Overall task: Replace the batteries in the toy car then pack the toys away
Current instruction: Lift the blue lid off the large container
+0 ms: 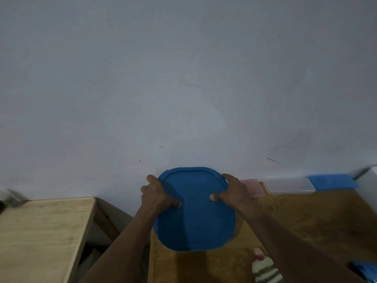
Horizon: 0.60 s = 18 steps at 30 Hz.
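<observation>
Background: pale grey wall (183, 78), filling most of the view, bare but for a few small dark marks.

Surface: brown counter (306, 221), lower right, butting against the wall. A separate pale wooden top (40, 231) stands lower left, with a dark gap between the two.

Item 1: blue lid (195, 211), rounded-rectangular, with a raised rim. It is held above the counter's left part, tilted so its top face meets the camera. What lies beneath it cannot be told.

Item 2: left hand (157, 193), grip clenched on the lid's left edge, thumb on the top face, fingers curled round the rim.

Item 3: right hand (232, 193), grip clenched likewise on the lid's right edge, thumb pressed onto the top face.

Item 4: striped toy (265, 268), cream and dark bands with a pink end, blurred, lying on the counter near its front, just beside the right forearm.

Item 5: row along the wall, at the counter's back: pink box (253, 187), clear box (289, 185), blue box (332, 181), close together.

Item 6: blue object (365, 270), lower right corner, cut off by the frame and not identifiable.
</observation>
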Available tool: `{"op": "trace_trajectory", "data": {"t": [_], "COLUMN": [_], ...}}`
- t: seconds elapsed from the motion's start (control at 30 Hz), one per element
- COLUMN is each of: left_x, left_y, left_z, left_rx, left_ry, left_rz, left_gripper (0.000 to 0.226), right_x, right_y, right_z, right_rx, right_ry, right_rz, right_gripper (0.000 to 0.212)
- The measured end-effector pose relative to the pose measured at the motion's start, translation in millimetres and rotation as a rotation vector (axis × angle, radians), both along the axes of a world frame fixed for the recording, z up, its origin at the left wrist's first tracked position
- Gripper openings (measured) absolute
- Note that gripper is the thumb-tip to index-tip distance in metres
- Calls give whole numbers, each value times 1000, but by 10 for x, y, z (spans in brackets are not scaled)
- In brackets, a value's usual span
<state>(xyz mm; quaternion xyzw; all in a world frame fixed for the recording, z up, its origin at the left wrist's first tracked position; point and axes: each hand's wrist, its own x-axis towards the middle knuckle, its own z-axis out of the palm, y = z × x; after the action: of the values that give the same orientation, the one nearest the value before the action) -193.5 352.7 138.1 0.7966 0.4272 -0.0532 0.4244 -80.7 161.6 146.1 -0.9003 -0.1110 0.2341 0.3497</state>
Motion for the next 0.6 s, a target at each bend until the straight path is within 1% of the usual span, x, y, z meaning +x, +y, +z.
{"op": "trace_trajectory", "data": {"t": [0.23,0.3,0.4,0.5,0.6], "left_x": [17,12,-42,-260,-567], "left_y": [24,3,-52,-182,-381], "left_z": [121,180,313,447,487], "left_rx": [27,44,91,164,210], "left_ry": [-5,-13,-30,-61,-86], "left_rz": [-25,-32,-44,-57,-60], "left_gripper": [95,95,97,92,90], "right_x": [17,4,-63,-260,-499], "right_y": [10,-7,-50,-162,-329], "right_z": [44,95,213,355,415], "right_rx": [-33,-51,-71,-62,-109], "right_ry": [-31,-45,-91,-120,-185], "right_rz": [42,42,10,-28,-1], "right_gripper": [60,61,67,73,73]}}
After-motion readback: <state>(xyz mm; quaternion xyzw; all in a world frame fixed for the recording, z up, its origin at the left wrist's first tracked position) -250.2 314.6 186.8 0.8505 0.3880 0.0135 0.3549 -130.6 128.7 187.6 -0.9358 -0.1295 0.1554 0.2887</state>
